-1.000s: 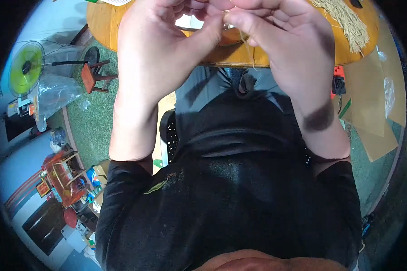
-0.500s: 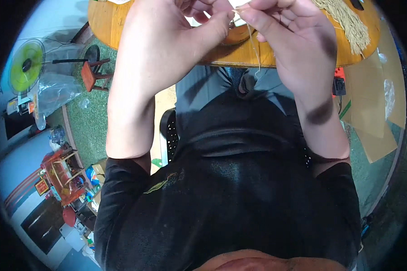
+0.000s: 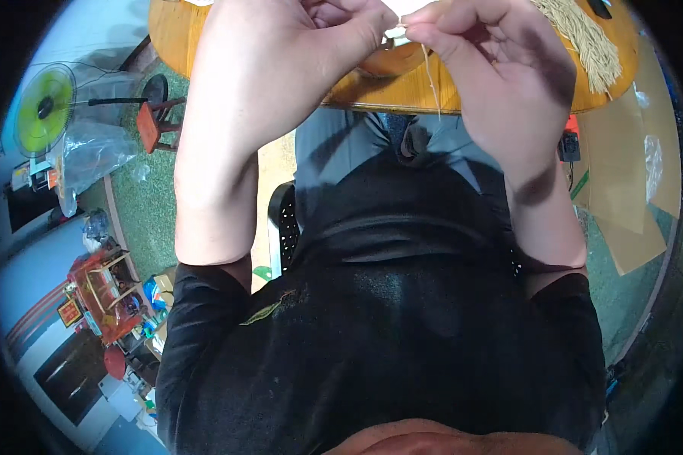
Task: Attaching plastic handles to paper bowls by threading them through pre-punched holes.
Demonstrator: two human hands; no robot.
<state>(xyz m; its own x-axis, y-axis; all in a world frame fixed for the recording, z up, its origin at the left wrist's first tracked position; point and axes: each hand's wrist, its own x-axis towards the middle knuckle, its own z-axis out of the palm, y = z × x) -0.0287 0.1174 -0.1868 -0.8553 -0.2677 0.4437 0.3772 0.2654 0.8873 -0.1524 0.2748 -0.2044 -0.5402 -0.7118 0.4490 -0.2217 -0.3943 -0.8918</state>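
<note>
Both my hands are raised over the near edge of a wooden table (image 3: 182, 38), their fingertips nearly meeting. In a pinch between thumb and forefinger, my right hand (image 3: 508, 83) holds a thin beige cord (image 3: 432, 80), whose loose end hangs down past the table edge. Thumb and fingers of my left hand (image 3: 303, 53) are pressed together on the same cord, a short bit of which spans the small gap between the hands. The left fingertips partly hide this grip. Below the hands lie something white and a brown rounded object (image 3: 393, 62), both mostly covered.
A bundle of beige cords (image 3: 588, 49) lies on the table's right side, with a small black object (image 3: 599, 7) beyond it. On the left stand a green fan (image 3: 44, 106) and a red-brown stool (image 3: 150, 127). Flattened cardboard (image 3: 622, 167) covers the floor at right.
My hands have drawn slightly apart, the left to the left and the right to the right. The hanging cord end has shifted a little to the right.
</note>
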